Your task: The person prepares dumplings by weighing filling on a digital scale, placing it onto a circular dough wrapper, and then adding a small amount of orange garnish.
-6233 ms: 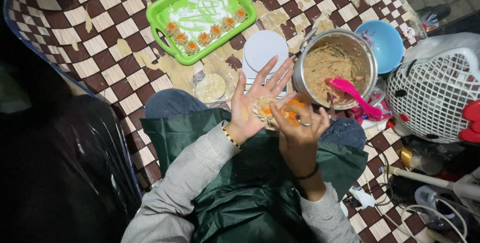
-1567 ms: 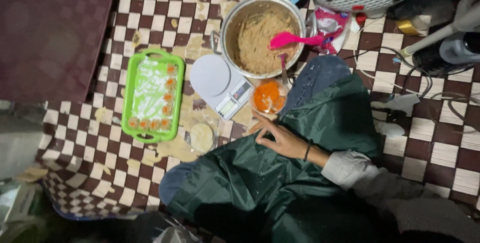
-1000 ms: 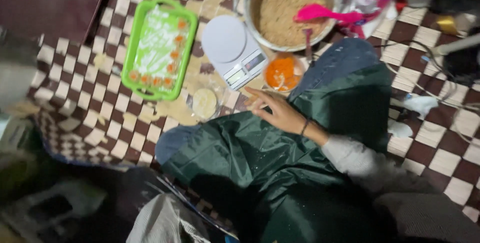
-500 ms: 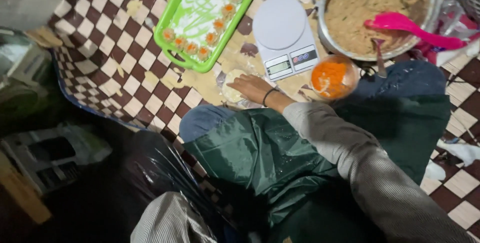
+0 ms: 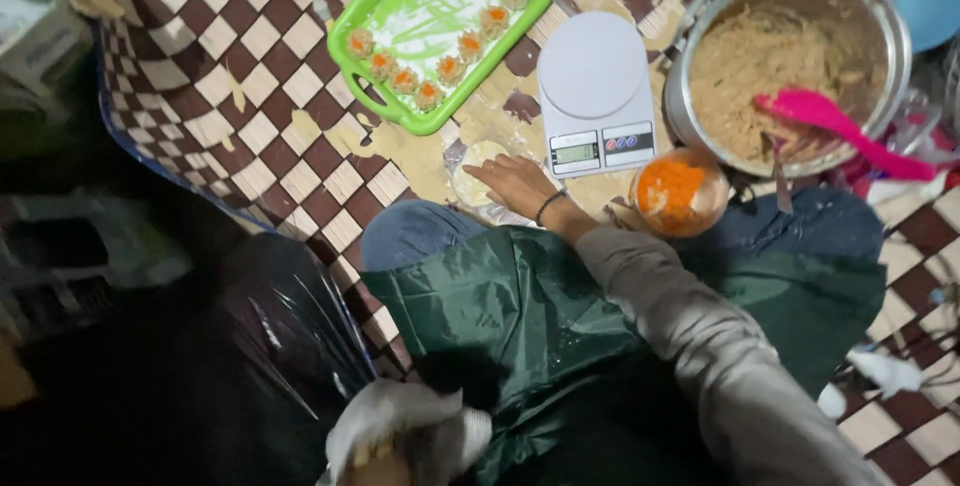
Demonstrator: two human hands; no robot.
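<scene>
**Hand on the wrapper stack, beside the scale**

A stack of round pale wrappers (image 5: 478,168) lies on the checkered mat (image 5: 250,106), just below the front left corner of the white scale (image 5: 597,91) and near the person's knee. The right hand (image 5: 520,184) reaches across the body and rests on the stack's right edge, palm down, fingers loosely together and lying flat; whether they pinch a sheet cannot be told. A dark band sits on that wrist, and a grey sleeve runs back over a green apron (image 5: 560,336).

The left hand cannot be made out with certainty: a blurred pale shape at the lower edge may be it, and its state cannot be told.

Just right of the wrist stands a small bowl of grated carrot (image 5: 678,191). Beyond it is a metal pot (image 5: 790,66) of beige filling, with a pink spatula (image 5: 840,131) resting in it. Above the stack lies a green tray (image 5: 440,31) holding a row of carrot-topped dumplings (image 5: 432,68).
</scene>
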